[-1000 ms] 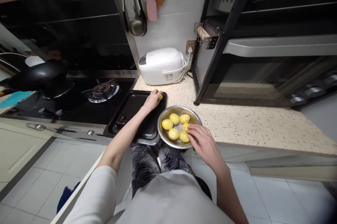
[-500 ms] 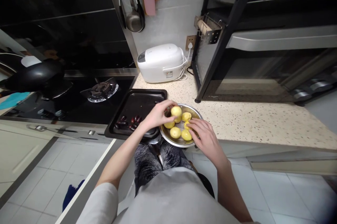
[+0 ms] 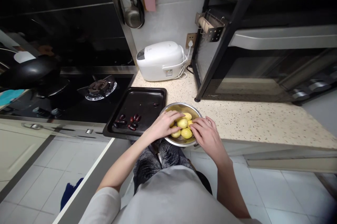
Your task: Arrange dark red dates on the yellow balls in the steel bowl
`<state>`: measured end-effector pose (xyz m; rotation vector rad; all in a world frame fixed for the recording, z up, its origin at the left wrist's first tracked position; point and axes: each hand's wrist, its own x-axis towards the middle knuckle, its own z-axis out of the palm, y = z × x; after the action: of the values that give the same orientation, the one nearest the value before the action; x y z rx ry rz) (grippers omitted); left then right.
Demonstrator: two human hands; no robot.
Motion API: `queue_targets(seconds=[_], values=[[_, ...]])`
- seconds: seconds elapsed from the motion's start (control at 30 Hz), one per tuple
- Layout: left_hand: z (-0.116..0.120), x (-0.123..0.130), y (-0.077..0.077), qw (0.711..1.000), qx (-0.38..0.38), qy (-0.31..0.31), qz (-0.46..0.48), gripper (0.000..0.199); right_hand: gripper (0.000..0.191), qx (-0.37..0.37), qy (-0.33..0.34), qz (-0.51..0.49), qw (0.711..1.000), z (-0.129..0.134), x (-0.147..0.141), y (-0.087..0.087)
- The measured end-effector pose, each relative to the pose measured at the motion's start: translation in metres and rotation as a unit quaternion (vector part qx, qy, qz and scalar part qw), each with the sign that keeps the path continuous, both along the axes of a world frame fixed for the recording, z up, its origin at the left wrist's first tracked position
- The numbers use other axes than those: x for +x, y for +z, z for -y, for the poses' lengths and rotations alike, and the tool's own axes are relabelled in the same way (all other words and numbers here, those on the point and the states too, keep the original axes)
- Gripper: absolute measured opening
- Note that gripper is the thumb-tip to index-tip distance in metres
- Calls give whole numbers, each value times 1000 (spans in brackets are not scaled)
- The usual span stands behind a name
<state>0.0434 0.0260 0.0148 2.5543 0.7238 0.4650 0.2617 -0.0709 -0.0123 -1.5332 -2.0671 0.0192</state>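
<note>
Inside the steel bowl (image 3: pixel 194 112), 1 yellow fruit (image 3: pixel 182 123) lies just right of the left hand (image 3: pixel 165 123), nearer it than the right hand (image 3: pixel 207 133), its long axis roughly sideways. Left thumb and fingers are closed around it; right fingertips touch another fruit (image 3: pixel 190 123), whether gripping I cannot tell.

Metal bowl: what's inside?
Several yellow, rounded fruits sit in the metal bowl. The left hand covers much of its left side and the right hand part of its right; anything beneath them is hidden, so no full count.
</note>
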Motion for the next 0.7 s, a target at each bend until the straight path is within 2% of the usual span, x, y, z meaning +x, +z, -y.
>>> queue_targets(seconds=[0.13,0.3,0.53,0.7], values=[[2,2,-3,1000,1,4,12,25,25,8,-1,-7,1000,0,1,-2],[1,7,-9,999,14,34,21,19,22,16,1,-28,999,0,2,-8],[10,9,-18,995,6,95,32,21,21,8,-7,-45,999,0,5,-12],[17,10,-20,995,21,99,16,33,24,-17,-34,-25,999,-8,-1,-9]])
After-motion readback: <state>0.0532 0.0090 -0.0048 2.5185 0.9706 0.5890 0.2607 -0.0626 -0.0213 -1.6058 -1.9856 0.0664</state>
